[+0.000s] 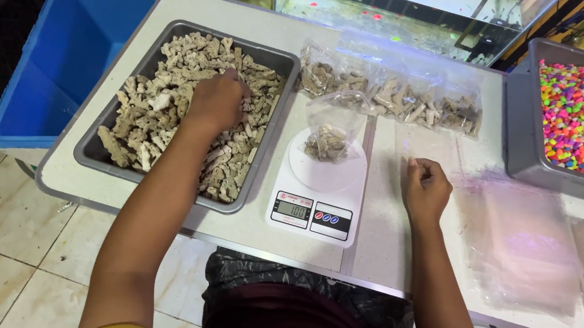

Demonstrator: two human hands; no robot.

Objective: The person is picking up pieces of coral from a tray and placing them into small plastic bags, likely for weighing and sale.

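On the table's left, beside a blue bin, the left hand reaches palm-down into a grey tray of pale coral rubble, fingers curled into the pieces. One small bag sits part-filled on the scale; filled bags lie behind. The right hand pinches an empty clear bag, more unfilled bags alongside

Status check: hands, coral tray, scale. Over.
Left hand down in grey tray of coral pieces. Right hand pinching clear bag. Part-filled bag on scale. Nothing blocking.
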